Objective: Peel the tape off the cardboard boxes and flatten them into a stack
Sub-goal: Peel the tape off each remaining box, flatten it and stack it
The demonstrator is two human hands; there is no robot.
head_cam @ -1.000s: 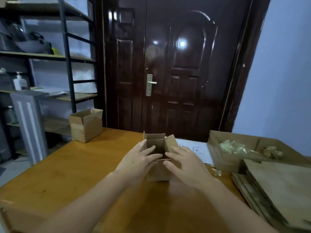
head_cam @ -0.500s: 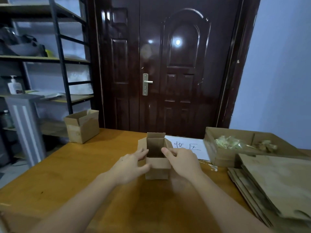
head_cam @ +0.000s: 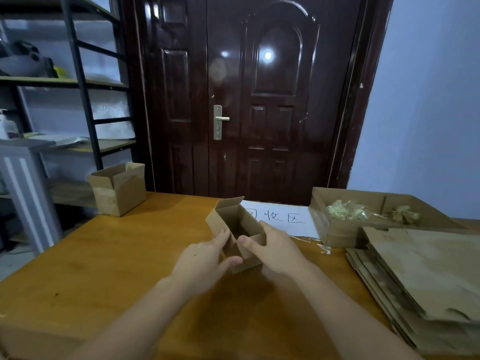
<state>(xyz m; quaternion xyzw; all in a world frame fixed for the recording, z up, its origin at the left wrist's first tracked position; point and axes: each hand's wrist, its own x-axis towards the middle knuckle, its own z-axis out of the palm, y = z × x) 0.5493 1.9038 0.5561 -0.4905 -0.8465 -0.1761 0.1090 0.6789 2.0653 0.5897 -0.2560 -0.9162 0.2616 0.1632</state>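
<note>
A small cardboard box (head_cam: pixel 235 231) stands at the middle of the wooden table (head_cam: pixel 109 258), turned so that one corner faces near, its top flaps open and its inside dark; nothing can be made out in it. The left hand (head_cam: pixel 205 258) grips the box's near left side, forefinger stretched up along the wall and thumb curled against the lower near corner. The right hand (head_cam: pixel 272 249) holds the near right wall, thumb pressed on the near face and the other fingers wrapped round the right side.

Far left on the table a second open box (head_cam: pixel 118 189) stands alone, well apart from the hands, flaps up; its contents are hidden from this angle. Just behind the held box lies a white paper sheet (head_cam: pixel 283 219) with handwritten characters. To the right of the sheet sits a shallow cardboard tray (head_cam: pixel 337 233) with two compartments: the left one holds a wad of crumpled clear tape (head_cam: pixel 346 210), the right one a smaller brownish clump (head_cam: pixel 405 214). Near of the tray, touching its front wall, a stack of flattened cardboard (head_cam: pixel 426 281) lies fanned along the table's right edge. A dark door (head_cam: pixel 259 100) stands behind the table, and a metal shelf rack (head_cam: pixel 78 81) at far left.
</note>
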